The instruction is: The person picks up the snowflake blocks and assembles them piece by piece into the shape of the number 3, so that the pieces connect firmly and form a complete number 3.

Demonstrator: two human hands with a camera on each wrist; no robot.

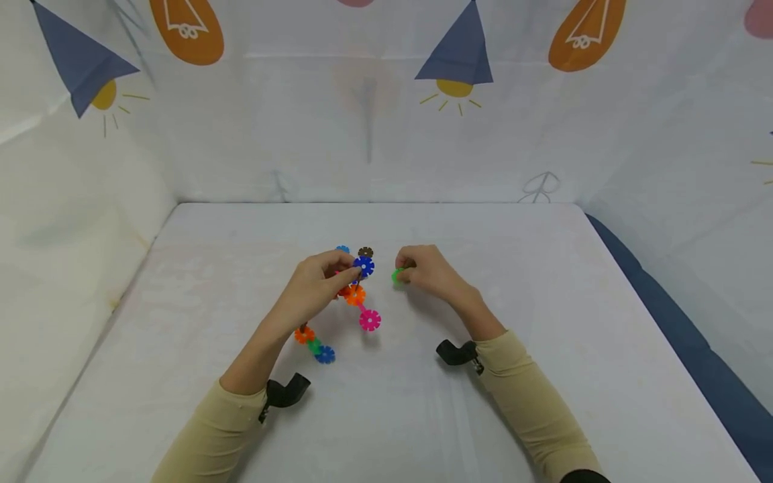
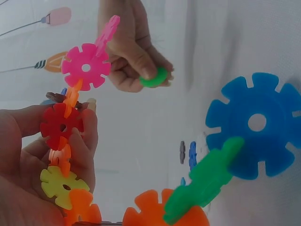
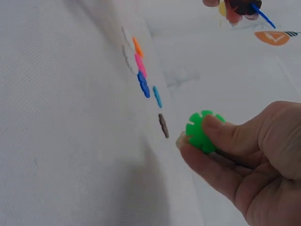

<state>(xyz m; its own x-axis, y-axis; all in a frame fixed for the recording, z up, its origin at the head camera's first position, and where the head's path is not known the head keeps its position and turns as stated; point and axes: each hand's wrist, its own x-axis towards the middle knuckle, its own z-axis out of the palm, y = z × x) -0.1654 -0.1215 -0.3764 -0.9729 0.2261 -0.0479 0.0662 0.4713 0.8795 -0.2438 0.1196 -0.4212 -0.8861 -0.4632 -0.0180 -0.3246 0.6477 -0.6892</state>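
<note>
My left hand (image 1: 314, 282) holds a chain of slotted, flower-shaped plastic discs joined edge to edge. At its fingertips is a dark blue disc (image 1: 364, 266). One strand carries an orange disc (image 1: 355, 295) and a pink disc (image 1: 370, 320). Below the wrist, another end shows a green disc (image 1: 314, 345) and a blue disc (image 1: 325, 354). In the left wrist view, a red disc (image 2: 62, 126) and a yellow disc (image 2: 64, 186) lie against the fingers. To the right, apart from the chain, my right hand (image 1: 431, 272) pinches a single bright green disc (image 3: 200, 132) between thumb and fingertips.
Loose discs lie on the white table (image 1: 483, 416) beyond the hands, among them a brown disc (image 3: 163, 125), a light blue disc (image 3: 157, 96) and a pink disc (image 3: 140, 65). Printed white cloth (image 1: 302, 134) surrounds the table. Black wrist cameras (image 1: 290, 390) stick out from both sleeves.
</note>
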